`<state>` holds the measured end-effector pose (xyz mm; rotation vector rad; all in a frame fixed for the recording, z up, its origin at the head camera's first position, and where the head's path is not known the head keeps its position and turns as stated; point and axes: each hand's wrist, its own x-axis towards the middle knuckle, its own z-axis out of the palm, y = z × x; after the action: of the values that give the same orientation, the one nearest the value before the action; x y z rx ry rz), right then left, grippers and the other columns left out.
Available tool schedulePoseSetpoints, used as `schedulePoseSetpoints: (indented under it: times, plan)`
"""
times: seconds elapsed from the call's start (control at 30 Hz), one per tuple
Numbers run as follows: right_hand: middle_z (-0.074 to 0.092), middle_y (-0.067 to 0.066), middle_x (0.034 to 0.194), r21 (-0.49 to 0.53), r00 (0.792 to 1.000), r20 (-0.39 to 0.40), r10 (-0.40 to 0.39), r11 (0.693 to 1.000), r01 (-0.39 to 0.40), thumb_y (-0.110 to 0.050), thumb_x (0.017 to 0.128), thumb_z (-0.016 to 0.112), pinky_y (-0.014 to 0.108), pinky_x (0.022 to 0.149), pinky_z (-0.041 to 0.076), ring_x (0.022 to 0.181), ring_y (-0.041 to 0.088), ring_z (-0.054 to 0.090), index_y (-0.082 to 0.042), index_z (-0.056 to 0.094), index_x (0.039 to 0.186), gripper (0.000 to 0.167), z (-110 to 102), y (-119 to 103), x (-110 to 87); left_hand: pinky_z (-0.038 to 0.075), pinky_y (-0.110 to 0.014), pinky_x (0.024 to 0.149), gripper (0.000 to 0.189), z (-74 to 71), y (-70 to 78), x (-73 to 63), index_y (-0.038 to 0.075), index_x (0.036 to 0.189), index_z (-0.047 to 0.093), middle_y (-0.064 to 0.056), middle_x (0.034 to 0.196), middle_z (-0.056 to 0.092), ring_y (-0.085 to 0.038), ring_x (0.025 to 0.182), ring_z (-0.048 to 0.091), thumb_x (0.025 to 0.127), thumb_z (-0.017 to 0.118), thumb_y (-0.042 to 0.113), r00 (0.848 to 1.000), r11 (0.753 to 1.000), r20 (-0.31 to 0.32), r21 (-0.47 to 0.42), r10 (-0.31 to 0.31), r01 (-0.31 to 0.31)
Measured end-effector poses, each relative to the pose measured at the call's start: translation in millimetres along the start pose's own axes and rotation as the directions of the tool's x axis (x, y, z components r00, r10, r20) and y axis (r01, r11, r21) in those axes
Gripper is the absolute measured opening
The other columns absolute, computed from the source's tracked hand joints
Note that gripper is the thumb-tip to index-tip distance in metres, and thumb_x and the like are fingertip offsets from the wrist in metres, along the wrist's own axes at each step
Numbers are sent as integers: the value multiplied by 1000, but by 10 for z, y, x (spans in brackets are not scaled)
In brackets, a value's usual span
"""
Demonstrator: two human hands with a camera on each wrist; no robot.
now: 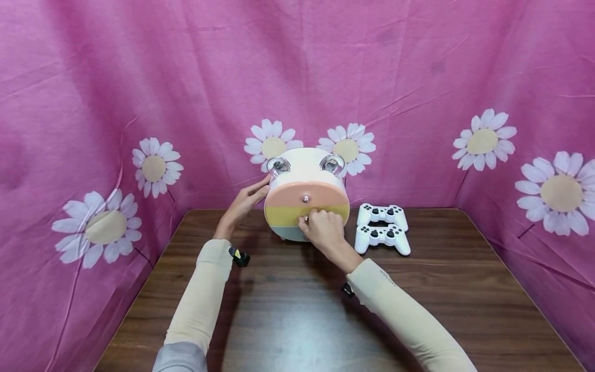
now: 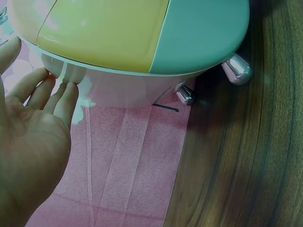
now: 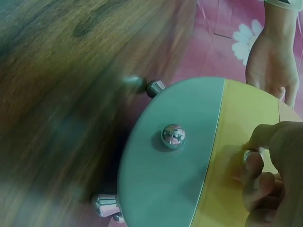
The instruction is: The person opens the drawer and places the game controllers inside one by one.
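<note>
A round, clock-shaped drawer box [image 1: 304, 166] stands on small silver feet [image 2: 236, 70], with two chrome rings on its white top. Its front is split into an orange drawer [image 1: 285, 196], a yellow drawer [image 1: 279, 216] and a green drawer [image 3: 161, 175], and the yellow one looks flush with its neighbours. With curled fingers my right hand [image 1: 325, 230] pinches the small silver knob [image 3: 247, 156] of the yellow drawer, mostly covering it. My left hand [image 1: 243, 206] touches the box's left side, its fingers nearly straight against the white wall [image 2: 118, 87].
Two white game controllers [image 1: 382, 235] lie one in front of the other, just right of the box. Pink cloth [image 1: 395, 77] with daisies hangs behind and on both sides of the brown wooden table [image 1: 288, 320].
</note>
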<state>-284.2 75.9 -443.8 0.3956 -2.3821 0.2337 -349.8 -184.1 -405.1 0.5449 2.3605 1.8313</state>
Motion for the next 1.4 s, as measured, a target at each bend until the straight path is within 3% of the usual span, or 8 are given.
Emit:
schedulePoseSetpoints:
  times: [0.47, 0.87, 1.4]
  plan:
    - [53, 8, 49, -18, 995, -96, -36, 999, 34, -25, 89, 73, 46, 33, 41, 42, 32, 54, -12, 49, 57, 43, 39, -38, -21, 30, -40, 135, 59, -1, -28, 25, 31, 162, 46, 16, 171, 38, -15, 161, 32, 108, 60, 51, 1000, 1000, -12, 10, 1, -1]
    - [55, 8, 51, -38, 999, -27, -39, 999, 38, -27, 91, 71, 46, 34, 43, 44, 33, 58, -12, 51, 55, 44, -12, -52, -32, 30, -39, 135, 60, 2, -42, 37, 31, 161, 47, 15, 170, 40, -15, 160, 34, 107, 61, 52, 1000, 1000, -29, 23, 4, -3]
    - [44, 3, 48, -24, 998, 4, -67, 997, 67, -25, 91, 71, 40, 32, 37, 42, 24, 46, -16, 44, 54, 47, -141, -109, -148, 34, -39, 133, 60, -5, -27, 9, 29, 162, 46, 15, 170, 40, -15, 160, 35, 108, 61, 50, 1000, 1000, -25, 3, 4, -4]
